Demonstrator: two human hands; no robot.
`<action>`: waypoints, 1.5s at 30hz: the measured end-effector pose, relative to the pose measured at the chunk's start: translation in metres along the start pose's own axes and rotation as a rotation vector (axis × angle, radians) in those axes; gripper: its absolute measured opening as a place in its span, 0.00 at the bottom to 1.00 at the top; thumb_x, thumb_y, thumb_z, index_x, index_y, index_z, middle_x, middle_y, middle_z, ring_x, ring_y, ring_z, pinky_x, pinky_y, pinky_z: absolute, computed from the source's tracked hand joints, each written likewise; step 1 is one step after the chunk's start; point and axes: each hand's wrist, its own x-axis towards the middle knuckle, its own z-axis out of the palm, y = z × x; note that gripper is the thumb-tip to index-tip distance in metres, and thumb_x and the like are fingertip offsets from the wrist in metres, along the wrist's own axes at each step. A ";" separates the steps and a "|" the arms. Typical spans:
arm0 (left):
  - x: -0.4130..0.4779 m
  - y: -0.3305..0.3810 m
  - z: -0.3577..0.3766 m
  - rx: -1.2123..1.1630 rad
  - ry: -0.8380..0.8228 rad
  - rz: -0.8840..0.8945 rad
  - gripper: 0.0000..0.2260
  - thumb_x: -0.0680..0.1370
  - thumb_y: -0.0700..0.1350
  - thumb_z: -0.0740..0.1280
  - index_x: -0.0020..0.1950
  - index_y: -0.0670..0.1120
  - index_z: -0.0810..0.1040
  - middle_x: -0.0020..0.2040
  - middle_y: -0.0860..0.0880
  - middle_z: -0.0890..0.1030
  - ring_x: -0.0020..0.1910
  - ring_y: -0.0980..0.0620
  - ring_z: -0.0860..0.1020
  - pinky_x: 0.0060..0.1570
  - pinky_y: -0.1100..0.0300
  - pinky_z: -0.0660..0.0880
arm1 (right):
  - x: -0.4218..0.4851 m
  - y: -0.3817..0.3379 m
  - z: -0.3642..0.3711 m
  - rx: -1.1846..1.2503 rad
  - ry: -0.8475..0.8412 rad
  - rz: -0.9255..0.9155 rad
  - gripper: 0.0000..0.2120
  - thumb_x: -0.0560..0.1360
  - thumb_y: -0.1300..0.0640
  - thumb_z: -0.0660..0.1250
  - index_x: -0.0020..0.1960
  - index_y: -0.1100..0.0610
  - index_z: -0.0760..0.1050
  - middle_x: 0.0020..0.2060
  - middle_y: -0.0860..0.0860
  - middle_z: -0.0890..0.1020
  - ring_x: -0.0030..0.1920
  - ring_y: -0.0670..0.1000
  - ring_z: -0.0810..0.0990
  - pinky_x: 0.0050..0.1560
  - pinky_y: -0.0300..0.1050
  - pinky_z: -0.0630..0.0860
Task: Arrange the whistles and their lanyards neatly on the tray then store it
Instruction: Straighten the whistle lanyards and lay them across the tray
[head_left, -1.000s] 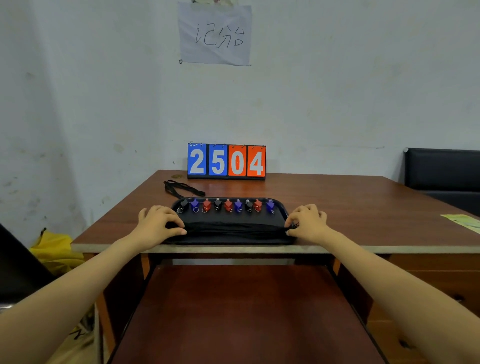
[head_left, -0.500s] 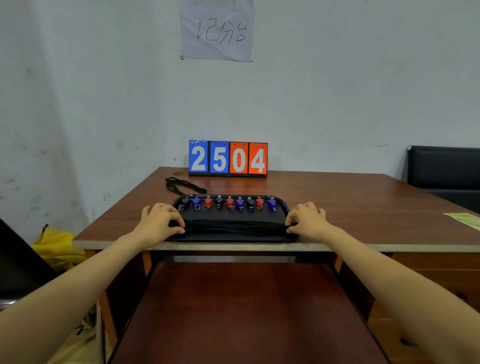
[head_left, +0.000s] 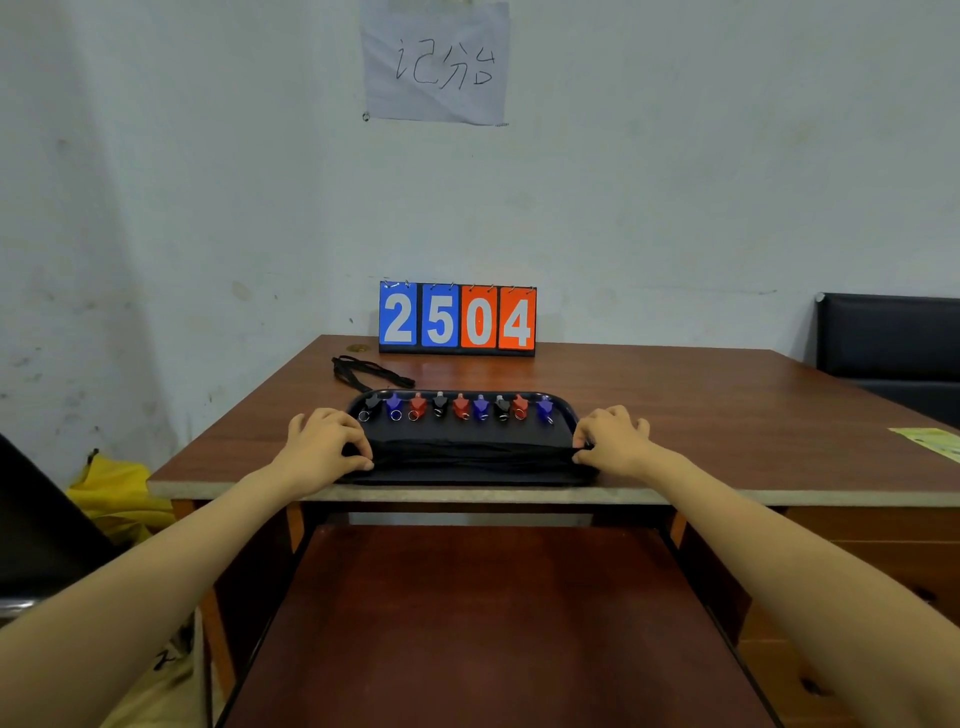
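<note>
I am holding both arms out to the tray (head_left: 565, 404), which is lying at frame centre by the table's (head_left: 727, 415) near edge, long axis left to right. My left hand (head_left: 324, 444) and right hand (head_left: 613, 439), equally near, are curling at opposite ends, each pinching the lanyards (head_left: 472, 452) bundled along the near side. The whistles (head_left: 460, 405) are lining the far side.

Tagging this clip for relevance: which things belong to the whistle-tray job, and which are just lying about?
Job: tray, whistles, lanyard bundle pinched by left hand and right hand, loose lanyard on the table.
Lying about: scoreboard, wall sign, yellow bag, black chair.
</note>
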 end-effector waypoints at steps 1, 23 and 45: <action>0.000 0.001 0.000 -0.004 -0.002 0.001 0.03 0.74 0.52 0.68 0.41 0.59 0.76 0.63 0.54 0.72 0.70 0.51 0.60 0.70 0.45 0.50 | 0.000 0.000 -0.002 0.000 0.012 0.001 0.04 0.75 0.53 0.67 0.43 0.50 0.73 0.57 0.51 0.74 0.68 0.56 0.62 0.69 0.63 0.53; -0.002 -0.014 -0.004 0.025 0.042 0.004 0.04 0.77 0.51 0.65 0.42 0.56 0.74 0.51 0.56 0.75 0.64 0.51 0.67 0.70 0.45 0.54 | -0.002 0.003 -0.009 0.015 0.102 0.009 0.05 0.74 0.51 0.69 0.48 0.50 0.79 0.56 0.50 0.78 0.65 0.56 0.66 0.68 0.61 0.59; 0.002 -0.002 -0.014 0.195 -0.054 -0.179 0.07 0.74 0.54 0.68 0.47 0.53 0.81 0.62 0.49 0.71 0.66 0.46 0.61 0.69 0.45 0.55 | 0.000 0.009 -0.001 0.031 0.084 0.027 0.05 0.74 0.51 0.69 0.48 0.50 0.80 0.54 0.49 0.78 0.64 0.55 0.68 0.67 0.62 0.59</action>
